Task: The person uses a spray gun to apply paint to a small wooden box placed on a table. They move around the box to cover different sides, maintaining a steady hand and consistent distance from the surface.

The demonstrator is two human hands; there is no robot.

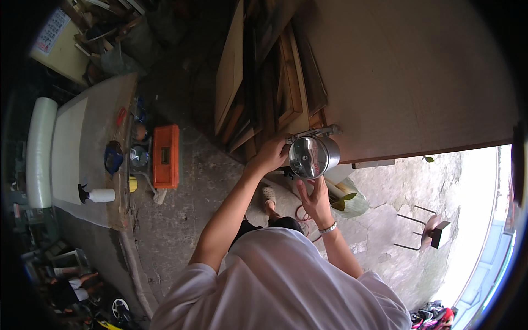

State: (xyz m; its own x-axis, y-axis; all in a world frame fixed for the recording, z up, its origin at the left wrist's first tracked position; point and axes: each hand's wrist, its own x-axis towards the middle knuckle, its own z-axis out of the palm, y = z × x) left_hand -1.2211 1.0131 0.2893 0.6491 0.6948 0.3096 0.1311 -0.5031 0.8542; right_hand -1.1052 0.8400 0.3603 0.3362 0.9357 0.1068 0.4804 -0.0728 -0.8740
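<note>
Shiny metal canister (313, 157) held at chest height against the brown board (407, 71). Left hand (270, 155) fingers clamp its top fitting; right hand (314, 199) cups underneath, fingers spread. Probably rigid, slick, moderately heavy; support base.

concrete floor (181, 220), orange toolbox (166, 155), wooden boards (258, 82)

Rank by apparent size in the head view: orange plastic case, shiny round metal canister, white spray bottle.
1. Orange plastic case
2. Shiny round metal canister, though nearer the camera, so unsure
3. White spray bottle
</note>
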